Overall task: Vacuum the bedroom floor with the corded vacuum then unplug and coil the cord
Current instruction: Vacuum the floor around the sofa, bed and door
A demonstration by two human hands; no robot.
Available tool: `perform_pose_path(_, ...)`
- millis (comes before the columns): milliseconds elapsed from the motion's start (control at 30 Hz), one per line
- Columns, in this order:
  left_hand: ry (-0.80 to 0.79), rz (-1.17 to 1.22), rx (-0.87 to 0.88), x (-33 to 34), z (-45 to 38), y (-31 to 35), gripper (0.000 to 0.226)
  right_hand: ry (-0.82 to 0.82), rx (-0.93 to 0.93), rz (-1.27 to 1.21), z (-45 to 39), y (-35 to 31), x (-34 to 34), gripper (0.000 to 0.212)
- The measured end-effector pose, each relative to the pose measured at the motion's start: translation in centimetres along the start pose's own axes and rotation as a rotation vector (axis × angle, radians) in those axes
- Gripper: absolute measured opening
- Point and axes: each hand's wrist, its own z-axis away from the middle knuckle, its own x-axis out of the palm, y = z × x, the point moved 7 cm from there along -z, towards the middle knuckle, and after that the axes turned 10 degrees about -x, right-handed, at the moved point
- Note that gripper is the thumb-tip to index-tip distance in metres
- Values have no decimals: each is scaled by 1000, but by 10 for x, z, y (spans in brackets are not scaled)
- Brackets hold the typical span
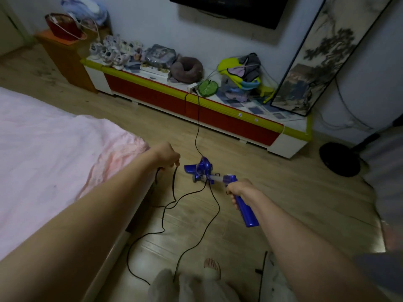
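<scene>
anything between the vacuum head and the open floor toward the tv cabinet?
Yes: the black power cord hangs from the white power strip on the red-and-white low cabinet and crosses the floor just beyond the blue vacuum head. More slack loops behind it; the left hand holds some.

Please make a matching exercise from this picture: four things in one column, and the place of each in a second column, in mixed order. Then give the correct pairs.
1. vacuum
2. cord
3. neck pillow
4. blanket

A. on the low cabinet
B. on the bed
C. handle gripped by the right hand
D. pinched by the left hand

Pairs: 1-C, 2-D, 3-A, 4-B
</scene>
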Motion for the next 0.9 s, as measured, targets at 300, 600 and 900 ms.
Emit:
perform_pose_path(300,-27,-66,81,5,42,-27,25,-63,73,-191,93,20,41,6)
perform_pose_path(600,-17,-31,103,-3,39,-31,27,59,48,-454,72,-2,103,33)
perform_pose_path(900,-6,9,55,-11,-6,-28,26,111,2,-419,-9,-31,75,28)
